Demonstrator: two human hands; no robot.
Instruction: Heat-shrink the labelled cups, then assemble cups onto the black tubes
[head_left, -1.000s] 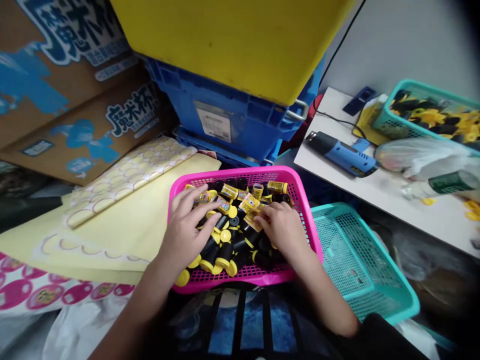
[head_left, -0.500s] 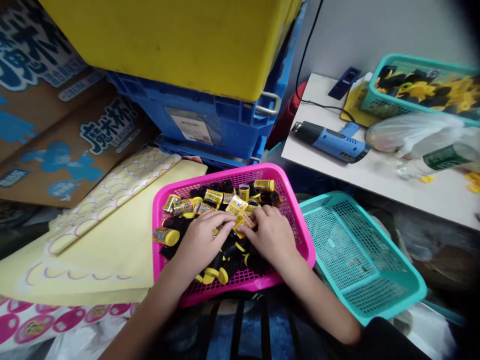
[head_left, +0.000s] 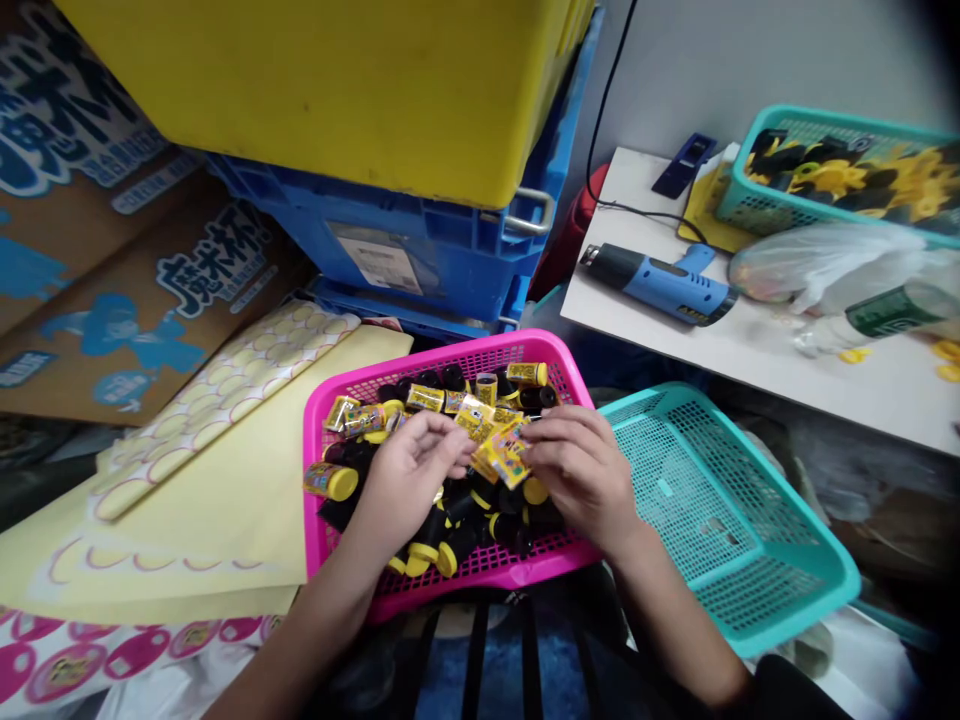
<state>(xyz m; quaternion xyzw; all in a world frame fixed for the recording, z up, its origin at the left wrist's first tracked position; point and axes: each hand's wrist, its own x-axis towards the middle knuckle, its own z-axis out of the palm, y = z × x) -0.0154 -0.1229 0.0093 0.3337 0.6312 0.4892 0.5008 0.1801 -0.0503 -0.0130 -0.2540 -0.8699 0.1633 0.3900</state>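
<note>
A pink basket [head_left: 564,352] in front of me holds several black tubes with yellow caps [head_left: 450,550], some wrapped in yellow printed sleeves, like the capped tube [head_left: 330,481] by the left wall. Over the tubes, my right hand [head_left: 589,475] pinches a flat yellow printed plastic sleeve [head_left: 510,450] by its right edge. My left hand [head_left: 420,470] is closed, thumb against fingers, right beside the flat sleeves; whatever it grips is hidden. More flat yellow sleeves [head_left: 475,415] lie on the tubes just behind the held one.
An unfilled teal basket [head_left: 799,530] stands right of the pink one. On the white table [head_left: 757,350] are a blue heat gun [head_left: 664,283], a clear bottle [head_left: 885,315] and another teal basket [head_left: 757,205] of parts. Stacked blue crates [head_left: 450,260] rise behind; sticker sheets [head_left: 187,520] lie left.
My right hand has drawn slightly right and turned, bringing a printed sleeve into plain view between the hands. My left hand remains near the same place, its fingers more curled.
</note>
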